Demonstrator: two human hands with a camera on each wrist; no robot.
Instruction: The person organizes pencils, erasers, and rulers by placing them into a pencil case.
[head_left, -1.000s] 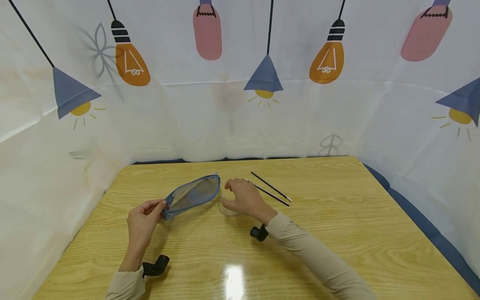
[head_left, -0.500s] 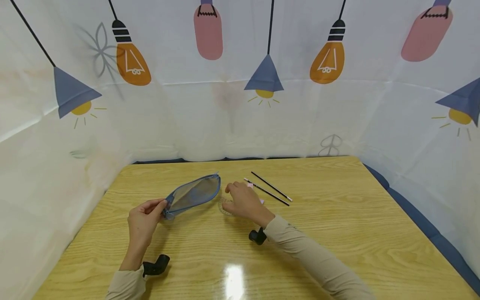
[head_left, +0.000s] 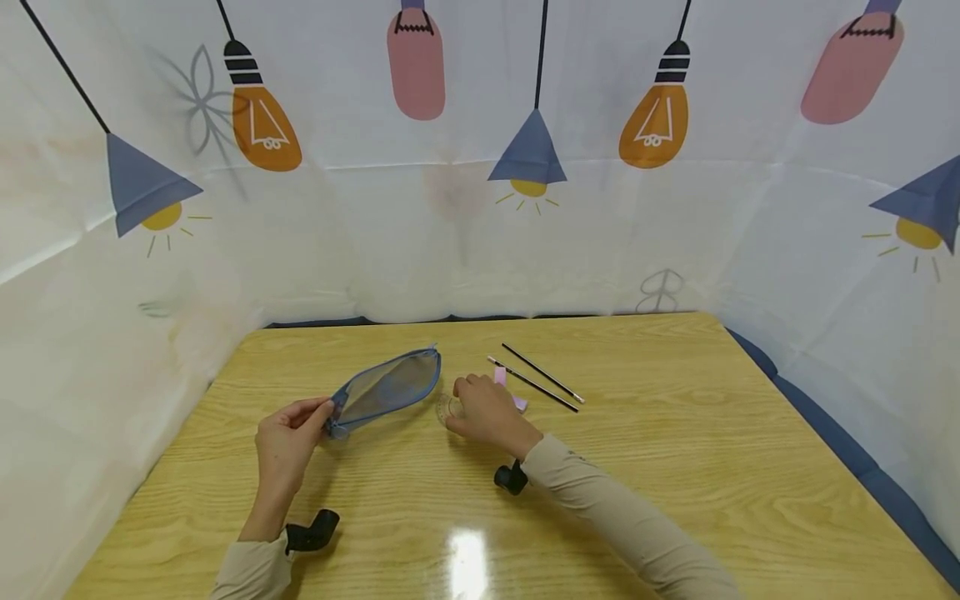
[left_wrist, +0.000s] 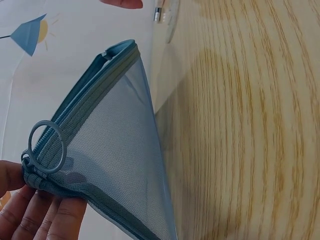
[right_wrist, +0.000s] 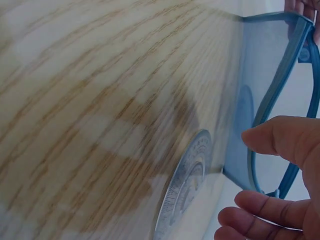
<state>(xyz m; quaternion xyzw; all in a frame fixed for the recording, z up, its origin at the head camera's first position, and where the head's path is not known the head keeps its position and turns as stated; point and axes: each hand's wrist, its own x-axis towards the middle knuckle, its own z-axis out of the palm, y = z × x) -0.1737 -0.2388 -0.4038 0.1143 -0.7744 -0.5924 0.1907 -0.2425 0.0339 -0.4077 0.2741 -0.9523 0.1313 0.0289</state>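
Currently, item one: a mesh pouch (head_left: 390,387) with blue trim, raised at the left of the tabletop (head_left: 675,467), its mouth gaping toward my right side. My left hand (head_left: 283,446) pinches its near corner between thumb and fingers. A round ring pull (left_wrist: 46,147) hangs at that end of the zip.

Item two: my right hand (head_left: 491,412), released, thumb and fingers parted and loosely bent, just beside item three and apart from the pouch.

Item three: a clear protractor (right_wrist: 185,185), curved edge with printed graduations, lying flat on the tabletop between pouch and right hand. Whether a fingertip touches it, I cannot tell.

Item four: two thin black pencils, the farther (head_left: 540,372) and the nearer (head_left: 543,389), side by side on the slant, pale ends pointing opposite ways.

Item five: two pink pieces, one (head_left: 500,376) close by the nearer pencil, the other (head_left: 521,403) beside my right hand, both partly hidden.

Worn: beige sleeves (head_left: 622,508), with a black fitting at my left wrist (head_left: 313,531) and another at my right. Behind: a white cloth (head_left: 360,233) printed with lamps and bulbs.
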